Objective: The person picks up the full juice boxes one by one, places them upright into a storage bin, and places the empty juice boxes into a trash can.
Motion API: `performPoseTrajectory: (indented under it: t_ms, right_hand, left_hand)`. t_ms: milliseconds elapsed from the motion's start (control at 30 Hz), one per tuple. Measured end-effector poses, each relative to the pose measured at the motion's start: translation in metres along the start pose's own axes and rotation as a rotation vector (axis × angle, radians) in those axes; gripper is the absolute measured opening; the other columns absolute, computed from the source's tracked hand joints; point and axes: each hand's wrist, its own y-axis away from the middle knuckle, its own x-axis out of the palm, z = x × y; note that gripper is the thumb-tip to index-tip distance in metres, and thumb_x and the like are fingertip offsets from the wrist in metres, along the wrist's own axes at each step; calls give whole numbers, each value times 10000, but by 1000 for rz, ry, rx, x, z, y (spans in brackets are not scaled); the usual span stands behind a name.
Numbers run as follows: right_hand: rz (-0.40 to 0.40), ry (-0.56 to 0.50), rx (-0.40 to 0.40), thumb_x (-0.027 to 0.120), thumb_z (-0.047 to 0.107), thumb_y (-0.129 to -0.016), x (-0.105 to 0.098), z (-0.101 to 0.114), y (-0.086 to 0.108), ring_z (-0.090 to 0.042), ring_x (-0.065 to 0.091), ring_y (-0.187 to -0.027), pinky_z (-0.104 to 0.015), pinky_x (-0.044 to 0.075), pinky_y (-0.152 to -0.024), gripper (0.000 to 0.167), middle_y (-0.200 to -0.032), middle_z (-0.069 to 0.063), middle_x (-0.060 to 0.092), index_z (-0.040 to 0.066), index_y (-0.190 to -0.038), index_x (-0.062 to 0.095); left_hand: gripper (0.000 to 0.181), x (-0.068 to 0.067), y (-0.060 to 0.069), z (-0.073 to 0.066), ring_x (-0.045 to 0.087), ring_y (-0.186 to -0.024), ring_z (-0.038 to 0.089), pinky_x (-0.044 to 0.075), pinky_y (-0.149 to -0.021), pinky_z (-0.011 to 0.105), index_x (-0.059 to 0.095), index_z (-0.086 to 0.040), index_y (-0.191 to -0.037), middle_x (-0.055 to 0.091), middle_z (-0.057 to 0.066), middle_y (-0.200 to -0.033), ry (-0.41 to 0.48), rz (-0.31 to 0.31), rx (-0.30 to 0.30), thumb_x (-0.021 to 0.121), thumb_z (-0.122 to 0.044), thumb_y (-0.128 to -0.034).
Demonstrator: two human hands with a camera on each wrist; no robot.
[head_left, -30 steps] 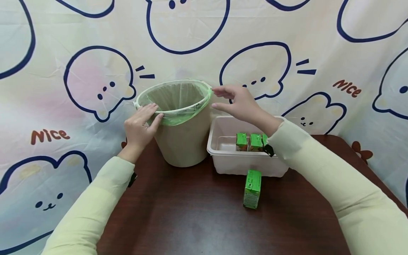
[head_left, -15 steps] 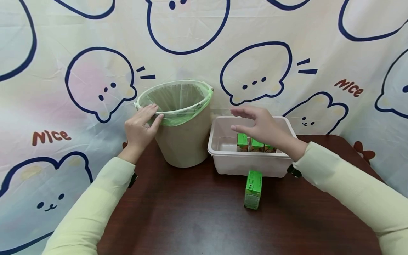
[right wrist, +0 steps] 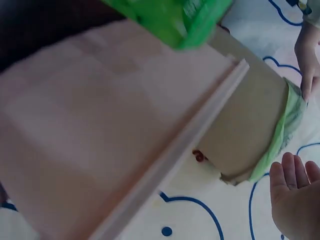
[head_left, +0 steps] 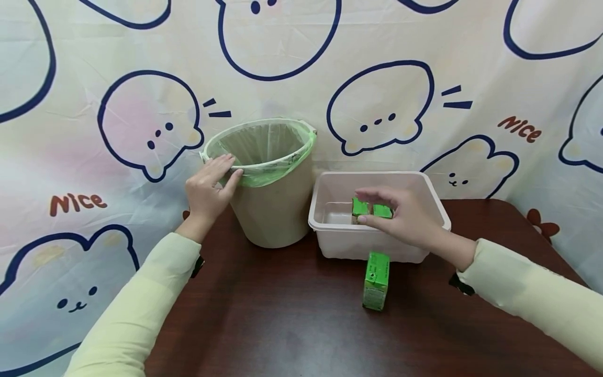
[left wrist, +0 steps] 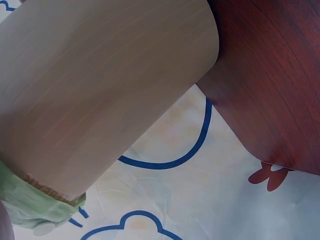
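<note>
In the head view, my left hand (head_left: 205, 191) holds the near left rim of a beige trash bin (head_left: 273, 217), thumb outside on its green liner bag (head_left: 268, 177). The liner is folded over the rim and the bin stands upright. My right hand (head_left: 409, 217) is over a pale pink plastic tub (head_left: 367, 243), thumb and fingers spread apart, with nothing held. Beside its fingertips, green drink cartons (head_left: 360, 206) stand in the tub; the hand hides part of them. Another green drink carton (head_left: 376, 283) stands upright on the table in front of the tub.
The dark brown wooden table (head_left: 282, 319) carries everything. Close behind it hangs a pale cloth backdrop (head_left: 264, 94) with cartoon outlines. The bin stands left of the tub, almost against it. In the right wrist view, the tub's wall (right wrist: 100, 110) fills much of the picture.
My right hand has moved from beside the bin's right rim, down and to the right, over the cartons in the tub. My left hand has stayed at the bin's rim.
</note>
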Motion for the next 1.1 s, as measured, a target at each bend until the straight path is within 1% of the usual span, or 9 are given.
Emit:
performPoseTrajectory:
  t_ms: [67,167,267,367,533,633,767,933,1100]
  right_hand:
    - [-2,-65,-9,762,26,-828,4,-1,6,-136,634,-1051,-304,500,-919,433,-1194,-85,666,5,-1241,633]
    - [2,-95,-26,777,-17,-795,9,-3,17,-171,644,-1059,-270,499,-910,449,-1164,-93,678,-12,-1221,637]
    - [31,-76,1,799,32,-790,11,-4,29,-184,636,-1088,-248,478,-934,469,-1168,-55,681,29,-1231,640]
    - [84,-66,48,801,90,-805,12,-6,42,-185,611,-1129,-245,457,-961,490,-1201,-66,666,45,-1260,624]
    - [149,-71,82,801,135,-813,14,-12,58,-191,582,-1172,-337,484,-950,530,-1250,-109,637,22,-1288,597]
    - [185,-110,93,798,152,-819,16,-18,64,-209,560,-1205,-393,482,-954,546,-1284,-117,613,52,-1312,585]
    - [228,-161,119,805,180,-813,19,-26,72,-227,533,-1240,-407,461,-978,590,-1321,-119,584,70,-1340,561]
    - [247,-169,145,846,207,-764,24,-34,79,-209,524,-1248,-321,441,-1000,695,-1328,-146,574,3,-1350,533]
    - [259,-182,188,866,207,-736,28,-40,84,-169,527,-1220,-226,429,-979,751,-1325,-163,568,-17,-1360,514]
  left_hand:
    - [317,0,0,1,670,-1029,284,462,-981,426,738,-26,-1101,699,114,-1109,-17,14,9,712,-239,-867]
    - [337,0,1,2,667,-1038,280,453,-993,415,732,-33,-1120,694,118,-1119,-26,23,15,696,-270,-884]
    - [344,0,2,1,667,-1039,273,447,-1001,402,734,-40,-1119,695,113,-1118,-17,21,10,687,-292,-890]
    - [347,0,2,0,670,-1034,269,445,-1004,396,736,-40,-1113,697,109,-1114,-11,15,3,685,-299,-888]
    - [345,0,2,0,670,-1033,272,443,-1006,394,735,-37,-1115,696,113,-1115,-6,14,1,695,-287,-881]
    - [344,0,2,1,669,-1035,271,441,-1008,390,734,-39,-1118,695,111,-1117,-4,13,2,694,-286,-881]
    - [341,1,2,2,668,-1037,269,438,-1011,386,734,-40,-1119,695,107,-1120,0,12,0,696,-282,-881]
    - [339,1,2,4,666,-1041,275,439,-1010,391,730,-33,-1122,692,113,-1123,3,11,2,706,-263,-874]
    - [327,1,1,2,670,-1028,288,459,-986,414,735,-16,-1101,697,122,-1108,1,8,13,713,-241,-866]
